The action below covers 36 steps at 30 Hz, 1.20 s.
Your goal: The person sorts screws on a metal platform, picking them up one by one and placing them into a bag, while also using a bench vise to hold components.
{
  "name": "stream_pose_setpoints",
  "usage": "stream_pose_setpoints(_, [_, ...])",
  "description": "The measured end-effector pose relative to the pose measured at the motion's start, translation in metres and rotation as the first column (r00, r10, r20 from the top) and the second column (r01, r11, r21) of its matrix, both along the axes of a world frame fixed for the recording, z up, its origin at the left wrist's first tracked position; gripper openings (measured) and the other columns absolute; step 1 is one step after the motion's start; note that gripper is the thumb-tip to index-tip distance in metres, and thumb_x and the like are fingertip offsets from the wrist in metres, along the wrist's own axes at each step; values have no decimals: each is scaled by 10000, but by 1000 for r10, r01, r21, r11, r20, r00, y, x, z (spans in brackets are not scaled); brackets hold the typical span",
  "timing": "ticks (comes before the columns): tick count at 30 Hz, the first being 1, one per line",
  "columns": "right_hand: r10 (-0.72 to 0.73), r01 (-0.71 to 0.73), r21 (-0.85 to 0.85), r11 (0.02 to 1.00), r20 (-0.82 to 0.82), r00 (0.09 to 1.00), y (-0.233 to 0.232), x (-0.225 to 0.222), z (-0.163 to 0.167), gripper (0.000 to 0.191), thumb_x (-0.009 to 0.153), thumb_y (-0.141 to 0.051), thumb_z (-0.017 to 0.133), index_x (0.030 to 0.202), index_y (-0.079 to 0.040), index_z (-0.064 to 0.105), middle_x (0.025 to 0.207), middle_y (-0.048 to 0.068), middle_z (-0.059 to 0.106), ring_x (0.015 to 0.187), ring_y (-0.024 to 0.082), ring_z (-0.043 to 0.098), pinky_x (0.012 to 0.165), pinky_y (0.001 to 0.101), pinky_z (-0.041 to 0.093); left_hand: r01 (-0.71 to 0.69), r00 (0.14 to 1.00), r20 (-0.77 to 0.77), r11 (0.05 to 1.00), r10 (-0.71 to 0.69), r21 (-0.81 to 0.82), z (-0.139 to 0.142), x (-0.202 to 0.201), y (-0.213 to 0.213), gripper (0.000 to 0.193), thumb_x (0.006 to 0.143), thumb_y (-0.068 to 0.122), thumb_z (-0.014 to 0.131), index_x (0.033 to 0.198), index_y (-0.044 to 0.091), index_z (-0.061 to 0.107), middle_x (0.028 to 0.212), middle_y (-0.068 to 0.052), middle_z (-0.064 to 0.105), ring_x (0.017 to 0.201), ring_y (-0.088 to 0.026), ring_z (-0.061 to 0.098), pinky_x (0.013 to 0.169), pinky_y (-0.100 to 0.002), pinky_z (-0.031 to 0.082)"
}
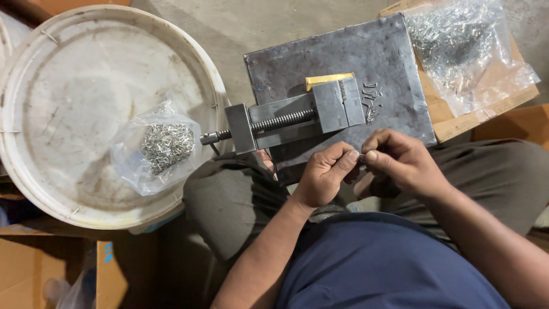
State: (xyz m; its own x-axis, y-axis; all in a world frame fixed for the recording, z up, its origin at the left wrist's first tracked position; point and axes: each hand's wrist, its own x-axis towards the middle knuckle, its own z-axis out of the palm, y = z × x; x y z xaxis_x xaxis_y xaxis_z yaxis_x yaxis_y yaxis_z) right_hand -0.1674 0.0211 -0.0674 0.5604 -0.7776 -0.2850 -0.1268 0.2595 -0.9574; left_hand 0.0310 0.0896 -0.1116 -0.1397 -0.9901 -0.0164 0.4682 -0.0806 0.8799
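Note:
My left hand (pixel 325 174) and my right hand (pixel 400 162) meet above my lap, fingertips pinched together on a tiny metal piece (pixel 361 155). Just beyond them a small steel vise (pixel 297 117) with a threaded screw lies on a dark metal plate (pixel 377 54). A few loose small metal parts (pixel 372 97) lie on the plate beside the vise jaws. A yellow strip (pixel 329 80) sits behind the vise.
A white bucket lid (pixel 63 86) at left carries an open plastic bag of small metal parts (pixel 163 147). Another clear bag of parts (pixel 463 46) rests on cardboard at top right. Cardboard boxes (pixel 34 269) stand at lower left.

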Motion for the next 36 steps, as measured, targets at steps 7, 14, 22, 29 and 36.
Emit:
stream_pose_setpoints(7, [-76,-132,-777,615,-226,971,-16,26,27,134,895,-8,753,972,-42,650,971,72,698,890,155,698,772,293,547,-43,995,-86,999,43,4,-6,0,-2,225,1118,224,573,1085,20,661,873,10,644,795,-59,565,726,-236,488])
stream_pose_setpoints(14, [-198,-169,-843,510,-307,931,-54,53,53,97,941,-19,768,1004,-15,696,995,103,711,859,191,702,749,310,556,-46,998,-42,998,47,41,-4,-4,-4,245,1028,183,690,1172,-13,659,965,-33,701,884,-82,636,795,-248,536])
stream_pose_setpoints(22, [-161,-220,-844,488,-335,928,-63,65,55,93,962,-35,762,1017,4,697,1002,101,705,851,198,724,739,298,575,-50,996,70,999,51,-11,3,-1,-6,256,1024,219,696,1128,-14,676,943,-54,719,849,-97,643,766,-259,546])
stream_pose_setpoints(29, [-166,-252,-824,507,-380,910,-63,67,56,84,962,-51,759,1012,-1,712,1008,97,702,860,186,737,731,284,594,-61,990,122,997,66,-46,7,0,-7,265,1022,233,699,1128,-10,683,954,-75,733,862,-112,670,777,-257,559])
stream_pose_setpoints(36, [-180,-275,-832,481,-401,898,-65,69,54,116,960,-70,765,1052,-6,736,1031,110,705,860,188,736,714,287,592,-46,992,118,999,46,-2,3,0,-7,271,1020,233,700,1136,-11,683,939,-81,735,856,-119,671,774,-255,559])
